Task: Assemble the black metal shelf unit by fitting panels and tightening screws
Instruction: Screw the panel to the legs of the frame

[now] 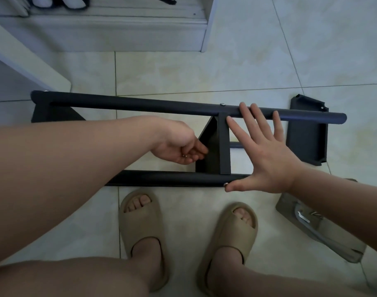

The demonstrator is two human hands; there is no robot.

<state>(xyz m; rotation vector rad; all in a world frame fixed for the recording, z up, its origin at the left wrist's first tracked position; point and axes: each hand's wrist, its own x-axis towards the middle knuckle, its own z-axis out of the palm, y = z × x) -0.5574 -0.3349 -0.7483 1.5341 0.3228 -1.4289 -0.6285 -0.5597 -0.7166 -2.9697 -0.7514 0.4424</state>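
- Where pale tiles run under everything, the floor [204, 71] is seen from above, and white furniture [119, 37] is set along its far edge.
- The black shelf frame [50, 113] is laid on its side on the tiles, just beyond the feet. Its upper rail [140, 103] and lower rail [162, 178] are joined by an upright panel [213, 151] fitted between them.
- A loose black panel [307, 136] is laid flat at the frame's right end, crossed by the tip of the upper rail.
- A clear bag [320, 230] with a metal tool inside is left on the floor at the right, partly hidden by the right forearm.
- Beige slippers [140, 221] are worn on both feet, near the lower rail.
- The right hand [267, 155] is spread wide: its fingertips are laid on the upper rail, and its thumb is pressed at the lower rail beside a screw head [225, 184].
- The left hand [179, 146] is cupped, its fingers curled round small metal fasteners [184, 155]. It is held close against the upright panel; contact cannot be told.
- A second screw [222, 104] is seated in the upper rail above the panel.
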